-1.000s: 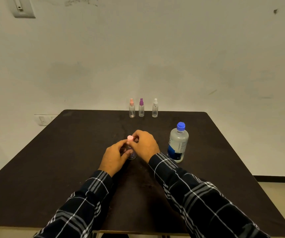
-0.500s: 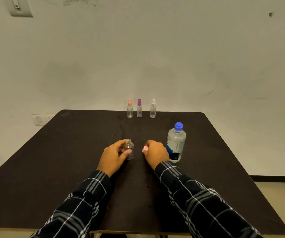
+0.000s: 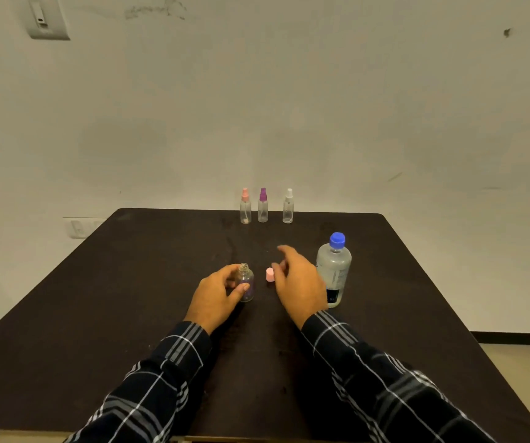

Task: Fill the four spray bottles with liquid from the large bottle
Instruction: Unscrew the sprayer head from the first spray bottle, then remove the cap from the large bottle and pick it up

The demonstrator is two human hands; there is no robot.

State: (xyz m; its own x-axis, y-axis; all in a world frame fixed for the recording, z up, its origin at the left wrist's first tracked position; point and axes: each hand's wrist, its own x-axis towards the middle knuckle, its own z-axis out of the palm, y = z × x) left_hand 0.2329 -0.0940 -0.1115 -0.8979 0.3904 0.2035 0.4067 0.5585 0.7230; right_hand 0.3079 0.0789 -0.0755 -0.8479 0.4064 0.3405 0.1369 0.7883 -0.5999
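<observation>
A dark tabletop stands against a pale, scuffed wall with a switch plate high on the left. At its far edge a pink-topped bottle, a purple-topped bottle and a white-topped bottle stand in a row. Nearer, the left hand grips the uncapped spray bottle upright, while the right hand, fingers loose and empty, hovers beside the pink cap, partly hiding the large bottle.

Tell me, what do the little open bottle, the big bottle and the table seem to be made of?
Little open bottle: clear and glossy, probably plastic, maybe glass; you see through it. Big bottle: cloudy see-through plastic by its look, blue cap. Table: dark matte board, perhaps wood or laminate; hardly any shine.
</observation>
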